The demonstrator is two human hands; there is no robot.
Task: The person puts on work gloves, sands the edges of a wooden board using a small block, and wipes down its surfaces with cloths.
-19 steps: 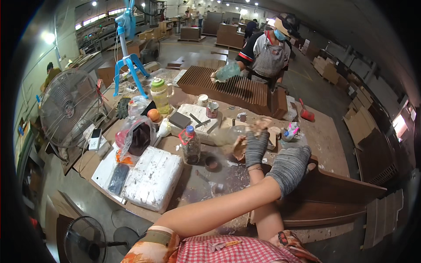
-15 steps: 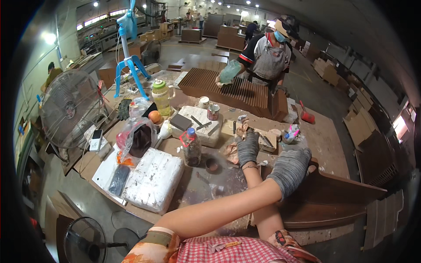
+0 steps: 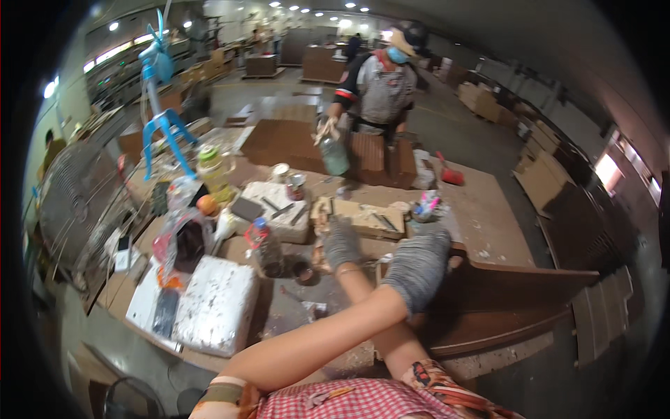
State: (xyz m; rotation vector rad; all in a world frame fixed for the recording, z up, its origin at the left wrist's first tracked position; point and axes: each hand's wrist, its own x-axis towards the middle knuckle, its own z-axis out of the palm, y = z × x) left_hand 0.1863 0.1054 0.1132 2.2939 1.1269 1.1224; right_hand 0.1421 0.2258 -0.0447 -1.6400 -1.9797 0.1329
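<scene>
My forearms cross, the left over the right. My left hand, in a grey knit glove, is closed on the upper edge of a curved brown panel at the right. My right hand, gloved alike, is at the table's middle, in front of a pale block with dark strips on it. Motion smears its fingers, but they look closed on a crumpled beige rag. Left of this hand stand a small brown cup and a blue-capped bottle with dark contents.
Across the table a co-worker holds a translucent greenish bottle over brown slats. White wrapped blocks, cans and a yellow-green jug occupy the left. A red scoop lies at the far right; a fan stands left.
The whole view has shifted. My right hand has drawn back from the pale block with the rag; my left stays on the panel. The co-worker's bottle has swung upright, lower over the slats.
</scene>
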